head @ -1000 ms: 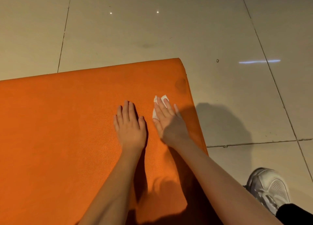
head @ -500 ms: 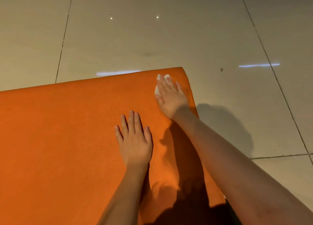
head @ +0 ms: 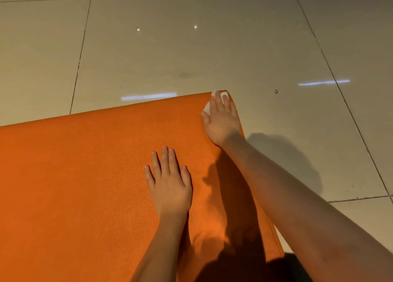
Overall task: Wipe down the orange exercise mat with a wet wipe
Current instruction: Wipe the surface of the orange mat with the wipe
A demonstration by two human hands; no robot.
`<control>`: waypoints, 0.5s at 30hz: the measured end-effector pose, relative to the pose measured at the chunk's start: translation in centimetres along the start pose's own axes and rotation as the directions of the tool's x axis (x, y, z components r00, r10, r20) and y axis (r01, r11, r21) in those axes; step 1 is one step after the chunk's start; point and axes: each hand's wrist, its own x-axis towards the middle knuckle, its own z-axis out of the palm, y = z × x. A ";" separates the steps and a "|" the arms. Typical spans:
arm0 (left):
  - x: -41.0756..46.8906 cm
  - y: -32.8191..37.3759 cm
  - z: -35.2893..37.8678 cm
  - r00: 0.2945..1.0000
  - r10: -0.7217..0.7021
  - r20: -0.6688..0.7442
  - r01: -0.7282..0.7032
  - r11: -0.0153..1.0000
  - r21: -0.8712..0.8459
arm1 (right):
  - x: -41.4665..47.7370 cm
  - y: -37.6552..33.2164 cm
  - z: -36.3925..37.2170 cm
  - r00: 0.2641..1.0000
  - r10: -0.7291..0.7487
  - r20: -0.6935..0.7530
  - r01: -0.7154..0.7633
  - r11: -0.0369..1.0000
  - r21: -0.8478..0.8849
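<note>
Hands both lie flat on the orange exercise mat [head: 85, 175], which fills the near left of the scene on a pale tiled floor [head: 191, 58]. The right hand [head: 222, 120] reaches out to the mat's far right corner, palm down, with its fingers straight and close together. It presses a white wet wipe [head: 224, 94] against the surface. Most of the wipe is hidden under the fingers; white patches show past the fingertips at the corner and beside the forefinger on the left.

The left hand [head: 170, 186] rests nearer and to the left, well inside the mat, palm down. Its fingers are straight and slightly spread, with the thumb out to the right. It holds nothing and only touches the mat.

Both forearms come in from the near side, the right one crossing the mat's right edge. Their shadows fall on the mat and on the tiles to the right.
</note>
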 end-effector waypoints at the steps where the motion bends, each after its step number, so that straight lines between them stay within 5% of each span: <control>1: 0.0 0.0 0.0 1.000 -0.001 -0.004 0.001 1.000 -0.001 | -0.5 -0.1 0.2 0.998 -0.063 0.014 0.063 0.998 0.005; 4: 0.1 0.0 0.0 1.000 -0.004 0.000 0.004 1.000 -0.008 | -0.8 1.3 0.1 0.978 -0.208 0.033 0.209 0.978 -0.020; 10: 0.0 -0.1 0.0 1.000 0.002 0.009 -0.002 1.000 -0.009 | 1.6 2.5 -1.0 0.999 0.011 0.036 -0.016 0.992 0.129; 15: 0.0 0.0 0.1 1.000 -0.004 0.005 0.004 1.000 -0.016 | -3.2 2.1 1.3 0.987 -0.138 -0.078 0.147 0.981 0.129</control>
